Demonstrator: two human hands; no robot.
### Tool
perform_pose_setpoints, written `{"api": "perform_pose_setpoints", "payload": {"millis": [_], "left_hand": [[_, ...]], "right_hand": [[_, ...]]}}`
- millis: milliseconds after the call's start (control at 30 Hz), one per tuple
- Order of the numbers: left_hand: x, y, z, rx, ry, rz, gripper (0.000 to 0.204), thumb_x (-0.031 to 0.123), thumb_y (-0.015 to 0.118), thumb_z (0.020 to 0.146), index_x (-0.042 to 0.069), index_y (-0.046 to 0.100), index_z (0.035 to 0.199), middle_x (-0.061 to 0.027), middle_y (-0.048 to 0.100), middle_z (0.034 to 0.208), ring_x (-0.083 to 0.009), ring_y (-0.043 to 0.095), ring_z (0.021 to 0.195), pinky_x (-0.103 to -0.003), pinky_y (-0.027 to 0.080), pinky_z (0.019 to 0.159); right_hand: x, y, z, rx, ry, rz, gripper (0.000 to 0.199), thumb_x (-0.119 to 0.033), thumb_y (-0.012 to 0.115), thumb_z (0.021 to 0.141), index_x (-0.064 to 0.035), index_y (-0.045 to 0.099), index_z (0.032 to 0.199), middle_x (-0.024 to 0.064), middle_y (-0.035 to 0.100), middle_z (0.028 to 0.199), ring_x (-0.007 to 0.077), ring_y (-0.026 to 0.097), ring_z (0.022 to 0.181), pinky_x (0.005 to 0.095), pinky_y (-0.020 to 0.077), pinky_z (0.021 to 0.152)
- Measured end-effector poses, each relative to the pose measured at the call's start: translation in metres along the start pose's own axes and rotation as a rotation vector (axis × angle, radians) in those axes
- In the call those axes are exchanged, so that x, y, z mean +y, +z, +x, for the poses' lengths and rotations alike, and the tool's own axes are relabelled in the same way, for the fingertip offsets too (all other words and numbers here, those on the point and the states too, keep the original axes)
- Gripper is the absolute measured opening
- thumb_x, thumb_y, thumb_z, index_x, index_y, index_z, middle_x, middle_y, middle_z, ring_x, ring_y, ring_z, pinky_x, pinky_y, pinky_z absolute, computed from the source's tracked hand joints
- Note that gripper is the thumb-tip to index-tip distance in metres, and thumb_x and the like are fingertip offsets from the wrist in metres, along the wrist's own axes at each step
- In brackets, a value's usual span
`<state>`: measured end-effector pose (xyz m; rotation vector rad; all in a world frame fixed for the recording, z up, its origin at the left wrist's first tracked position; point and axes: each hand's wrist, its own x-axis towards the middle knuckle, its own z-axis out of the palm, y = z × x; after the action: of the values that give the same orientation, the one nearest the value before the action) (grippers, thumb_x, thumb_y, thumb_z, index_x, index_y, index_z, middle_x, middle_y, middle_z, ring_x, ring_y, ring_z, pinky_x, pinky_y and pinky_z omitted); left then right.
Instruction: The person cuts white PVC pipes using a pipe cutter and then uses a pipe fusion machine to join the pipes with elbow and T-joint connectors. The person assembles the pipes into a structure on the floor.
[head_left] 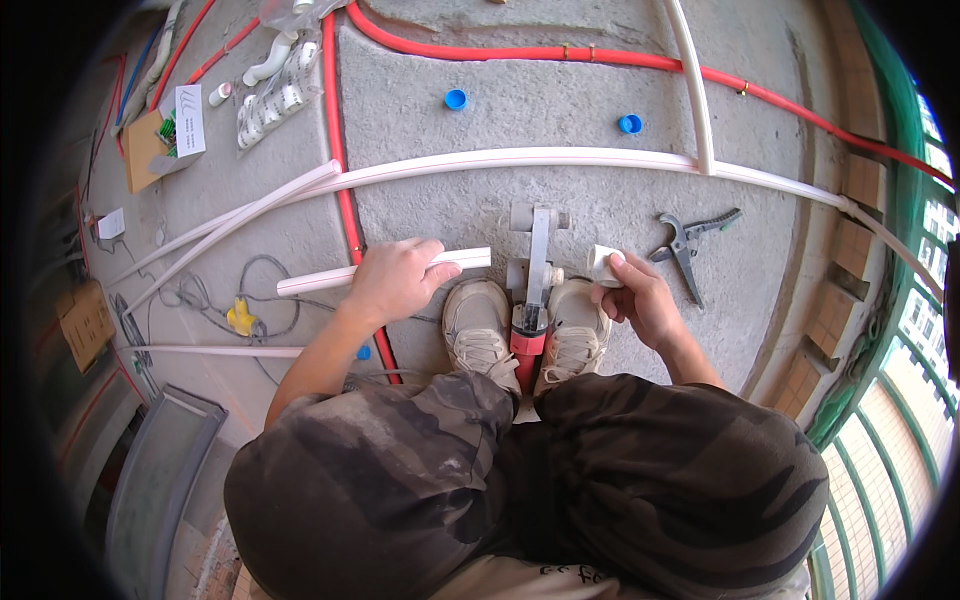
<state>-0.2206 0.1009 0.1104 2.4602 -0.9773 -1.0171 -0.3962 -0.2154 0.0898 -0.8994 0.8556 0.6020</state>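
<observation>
My left hand (392, 282) is closed round a short white plastic pipe (318, 280) with a thin red stripe, held roughly level above the floor. Its free end points right, toward the pipe fusion welder (540, 262). That tool stands between my shoes, with a grey heating plate, sockets on its sides and a red handle. On the other side of it, my right hand (640, 298) pinches a small white pipe fitting (602, 262) between thumb and fingers. Pipe and fitting are both apart from the welder. A pipe cutter (684, 245) lies on the concrete to the right, its jaws spread.
Long white pipes (480, 160) cross the floor ahead, and red conduit (333, 110) runs along it. Two blue caps (456, 99) lie beyond. At left are a bag of white fittings (270, 115), an open box (150, 150) and a yellow plug (241, 318) with cable. Green railing borders the right.
</observation>
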Motion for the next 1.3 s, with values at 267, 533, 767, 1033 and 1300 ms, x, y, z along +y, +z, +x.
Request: {"api": "perform_pose_setpoints", "payload": {"millis": [267,533,767,1033,1300], "left_hand": [[0.024,-0.027,0.015,0.306,-0.096,-0.138,0.032,0.034,0.071,0.094,0.003,0.067,0.102,-0.0166,0.069,0.092,-0.039,0.068,0.081,-0.049,0.051,0.068],[0.024,-0.065,0.049,0.446,0.003,-0.082,0.036,0.024,0.076,0.091,0.002,0.068,0.118,-0.0196,0.067,0.1,-0.0383,0.067,0.091,-0.043,0.052,0.079],[0.011,-0.084,0.047,0.387,0.005,-0.136,0.034,0.03,0.074,0.091,0.004,0.071,0.112,-0.0214,0.068,0.099,-0.041,0.066,0.091,-0.047,0.051,0.078],[0.022,-0.105,0.063,0.324,-0.077,-0.269,0.032,0.035,0.068,0.097,0.005,0.071,0.11,-0.0209,0.07,0.088,-0.0399,0.067,0.082,-0.046,0.051,0.072],[0.041,-0.132,0.072,0.428,0.013,-0.132,0.033,0.026,0.074,0.092,0.006,0.065,0.117,-0.018,0.071,0.096,-0.0349,0.068,0.082,-0.043,0.052,0.076]], "right_hand": [[-0.003,-0.016,0.018,0.239,-0.319,-0.352,0.041,-0.027,0.064,0.103,0.0031,0.058,0.13,0.007,0.066,0.101,0.0127,0.065,0.083,0.0289,0.0552,0.075],[-0.021,-0.031,0.046,0.457,-0.585,-0.844,0.043,-0.023,0.068,0.098,0.0032,0.058,0.13,0.0186,0.063,0.113,0.0278,0.067,0.09,0.038,0.0541,0.08],[-0.023,-0.03,0.018,0.761,-0.678,-1.095,0.047,-0.027,0.073,0.094,-0.0009,0.058,0.13,0.0202,0.057,0.126,0.0355,0.065,0.094,0.0427,0.0532,0.083],[-0.006,-0.106,-0.033,0.638,-0.304,-1.663,0.135,-0.03,0.098,0.052,-0.0123,0.023,0.163,0.0131,0.022,0.169,0.0384,0.012,0.158,0.0604,0.0111,0.124],[-0.063,-0.126,-0.039,0.475,-0.413,-1.859,0.087,-0.018,0.083,0.066,-0.0057,0.047,0.144,0.0143,0.05,0.141,0.0387,0.039,0.14,0.0547,0.0185,0.125]]}}
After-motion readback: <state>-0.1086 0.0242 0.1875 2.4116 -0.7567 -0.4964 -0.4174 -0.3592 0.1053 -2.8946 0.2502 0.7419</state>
